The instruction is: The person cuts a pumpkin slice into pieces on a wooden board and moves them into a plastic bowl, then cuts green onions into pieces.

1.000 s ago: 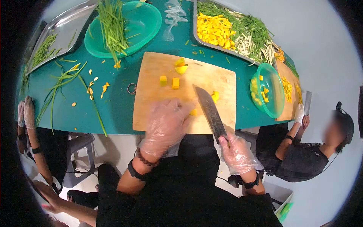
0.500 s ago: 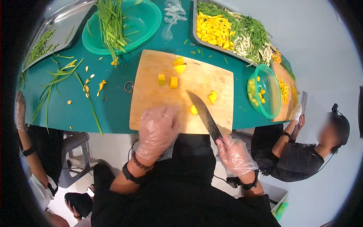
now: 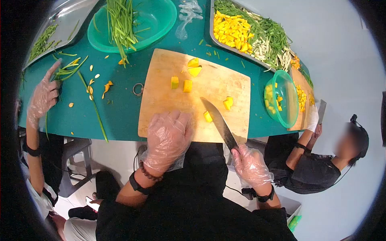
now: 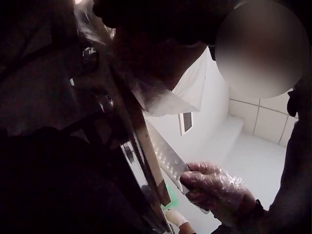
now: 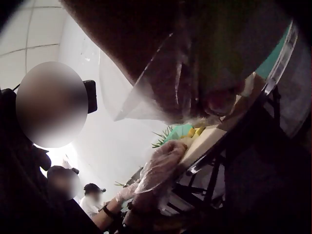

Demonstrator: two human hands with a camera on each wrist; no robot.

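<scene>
Resting left hand point(image 3: 167, 138), fingers flat, on board point(image 3: 169, 106) edge, right hand point(image 3: 251, 164) fingers clamped on knife point(image 3: 217, 121)

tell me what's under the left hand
The left hand rests on the near edge of the cutting board; only wood shows around it. Anything beneath the palm is hidden.

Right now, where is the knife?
In the head view the knife angles across the near right corner of the cutting board, gripped by the right hand, blade beside a yellow cube.

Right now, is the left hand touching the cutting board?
Touching. The head view shows the left hand lying flat on the near edge of the cutting board.
</scene>
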